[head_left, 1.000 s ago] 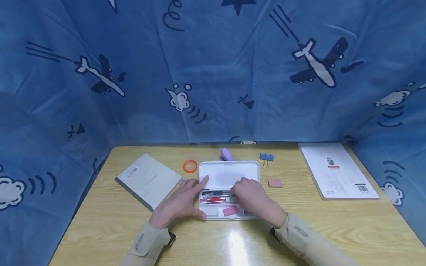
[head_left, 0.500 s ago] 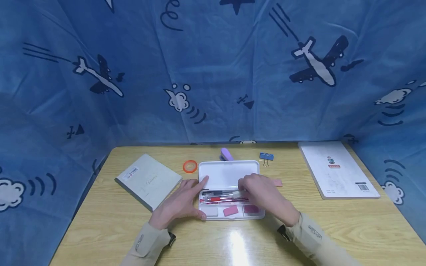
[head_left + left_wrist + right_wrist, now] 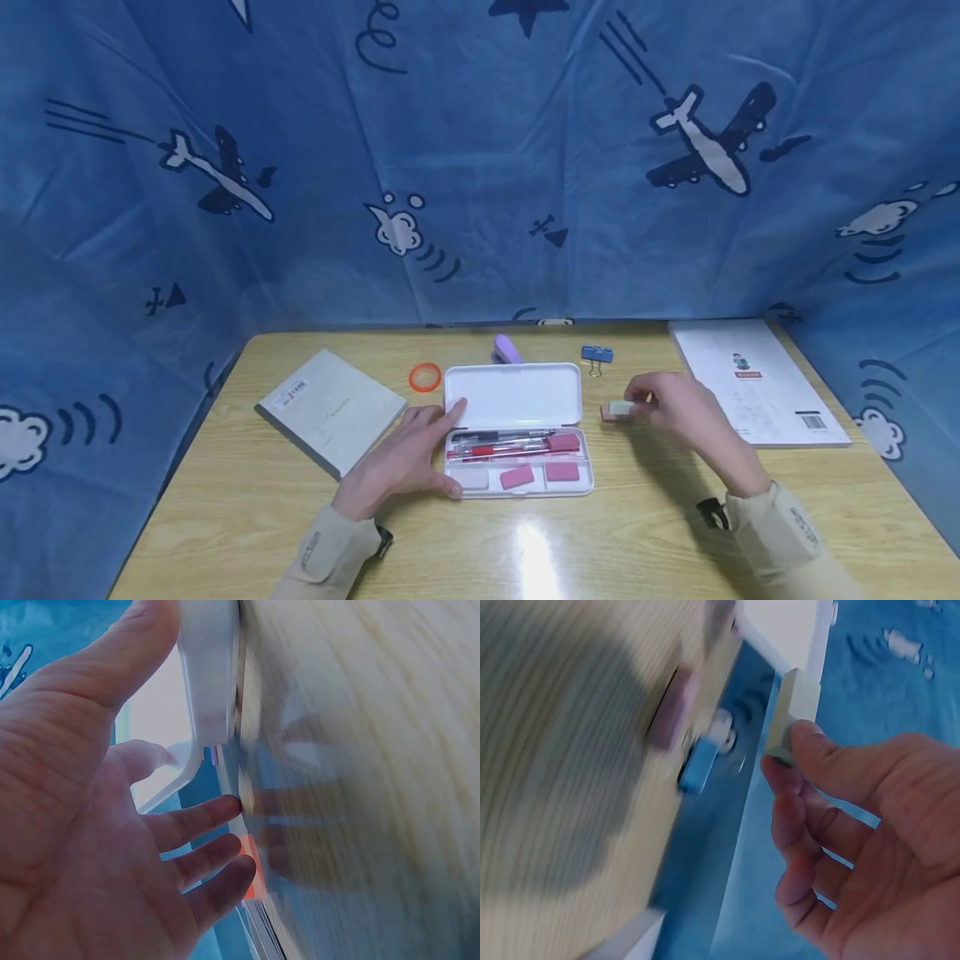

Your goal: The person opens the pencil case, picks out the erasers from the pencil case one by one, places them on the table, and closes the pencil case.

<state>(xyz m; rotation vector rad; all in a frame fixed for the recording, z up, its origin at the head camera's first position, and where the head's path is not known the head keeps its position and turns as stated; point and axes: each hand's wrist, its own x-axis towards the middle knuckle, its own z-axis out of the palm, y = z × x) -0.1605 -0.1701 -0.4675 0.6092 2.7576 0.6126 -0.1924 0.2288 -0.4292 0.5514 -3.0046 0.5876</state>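
Note:
A white pencil case (image 3: 512,396) lies open on the table. My left hand (image 3: 401,454) spans its left end, thumb at the front corner and index finger along the lid's edge, the other fingers extended beside it. Several pens (image 3: 491,450) lie in the long compartment, with a dark pink eraser (image 3: 564,442) on their right ends. The front compartments hold a white eraser (image 3: 470,478) and two pink erasers (image 3: 517,477). To the right of the case, my right hand (image 3: 678,408) pinches a pale green eraser (image 3: 793,709) between thumb and fingertips, above a pink eraser (image 3: 673,709) on the table.
Behind the case stand a purple stapler (image 3: 507,349) and a blue binder clip (image 3: 597,354). An orange tape roll (image 3: 425,377) and a grey-green notebook (image 3: 333,408) are on the left. A white book (image 3: 757,387) lies at the right. A blue curtain (image 3: 480,167) hangs behind the table.
My right hand has lifted the pale green eraser from the pencil case and carried it right, over the table. The dark pink eraser on the pens has come into view. My left hand has stayed put.

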